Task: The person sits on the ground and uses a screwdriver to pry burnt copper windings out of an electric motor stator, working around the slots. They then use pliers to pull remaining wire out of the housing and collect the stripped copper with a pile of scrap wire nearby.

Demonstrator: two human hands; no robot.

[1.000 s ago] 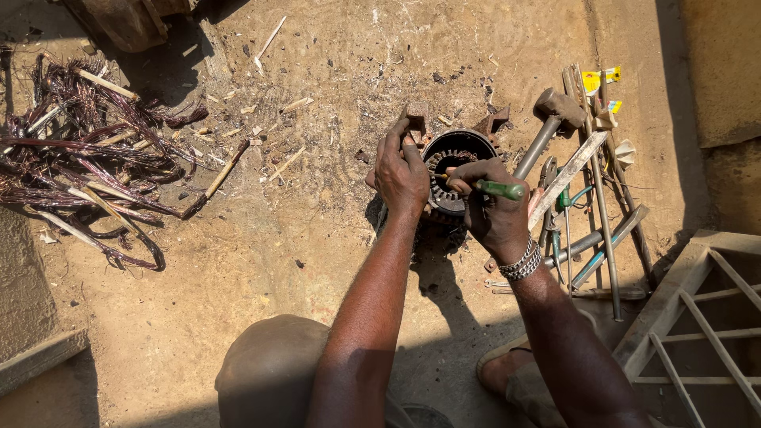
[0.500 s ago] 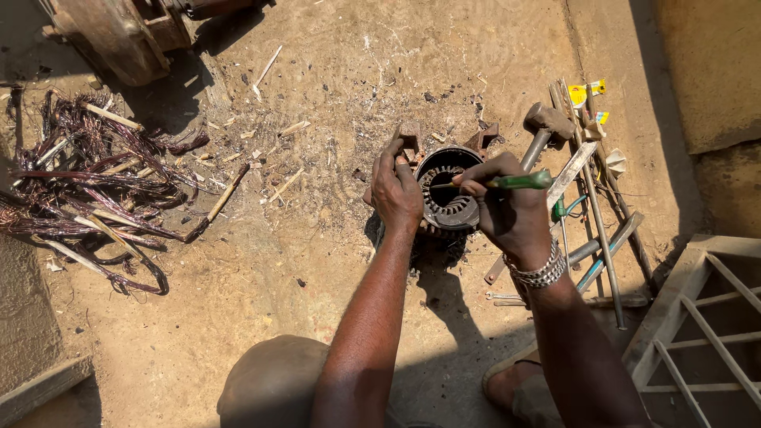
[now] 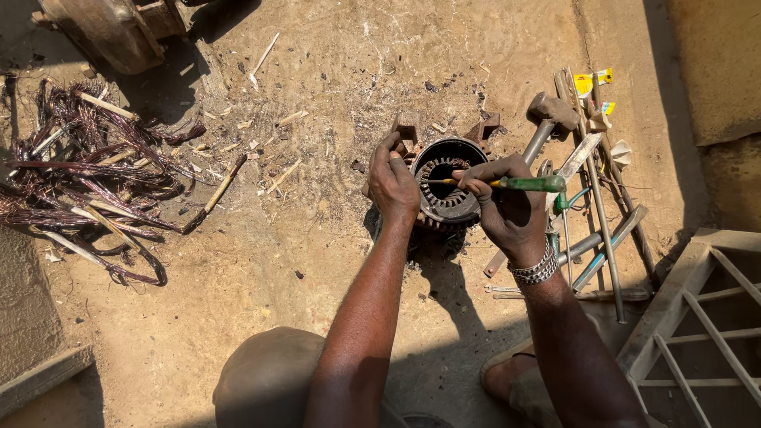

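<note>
A round dark motor stator [image 3: 449,184] with slotted inner teeth stands on the sandy ground. My left hand [image 3: 393,184] grips its left rim and holds it steady. My right hand [image 3: 507,208] is closed on a screwdriver with a green handle [image 3: 529,184]. Its thin shaft lies nearly level and points left, the tip inside the stator's bore. A metal bracelet sits on my right wrist.
A hammer [image 3: 548,119] and several long metal tools [image 3: 602,214] lie right of the stator. A tangle of pulled copper wire [image 3: 87,182] lies at the left. A rusty machine part [image 3: 119,28] sits top left, a wooden frame [image 3: 697,317] bottom right.
The screwdriver has turned from slanted to nearly level, and its tip has gone into the stator's bore. My left hand has stayed on the rim.
</note>
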